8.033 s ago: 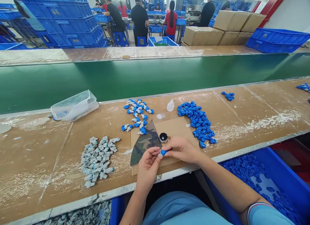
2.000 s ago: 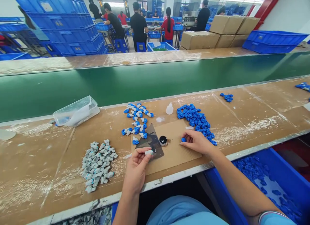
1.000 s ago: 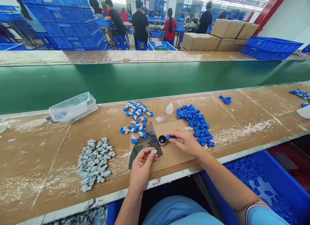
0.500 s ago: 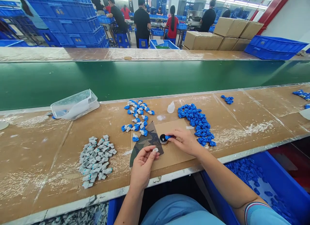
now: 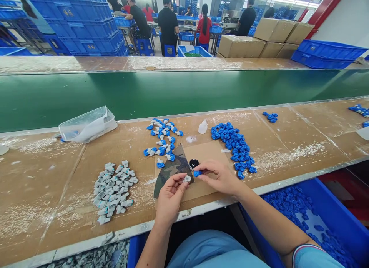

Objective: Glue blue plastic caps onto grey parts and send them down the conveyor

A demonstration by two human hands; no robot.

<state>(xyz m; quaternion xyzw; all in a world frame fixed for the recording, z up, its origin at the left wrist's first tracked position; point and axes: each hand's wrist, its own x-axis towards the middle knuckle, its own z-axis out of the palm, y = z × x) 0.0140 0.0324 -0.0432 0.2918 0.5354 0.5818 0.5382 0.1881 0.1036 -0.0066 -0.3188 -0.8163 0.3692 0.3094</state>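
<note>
Between the thumb and fingers of my left hand point(image 5: 173, 192) is a small grey-white piece point(image 5: 187, 178). My right hand point(image 5: 216, 176) pinches a small blue piece point(image 5: 197, 173), close to the grey-white one but apart from it. Just beyond them stands a small round pot point(image 5: 194, 163) with a black inside, on a cardboard sheet point(image 5: 209, 149). A camouflage-patterned scrap point(image 5: 176, 166) lies under and beside my left hand. Joined blue-and-white pieces point(image 5: 163, 142) lie behind it. Loose blue pieces point(image 5: 235, 145) are heaped to the right, grey pieces point(image 5: 114, 189) to the left.
A clear plastic tray point(image 5: 88, 125) and a small white bottle point(image 5: 203, 127) stand toward the back of the bench. Beyond runs a green conveyor belt point(image 5: 173, 91). A blue bin point(image 5: 343, 218) of blue pieces sits below the bench edge. People work in the background.
My right hand has drawn the blue piece out of the black pot and toward me, next to the grey-white piece. My left hand has barely moved.
</note>
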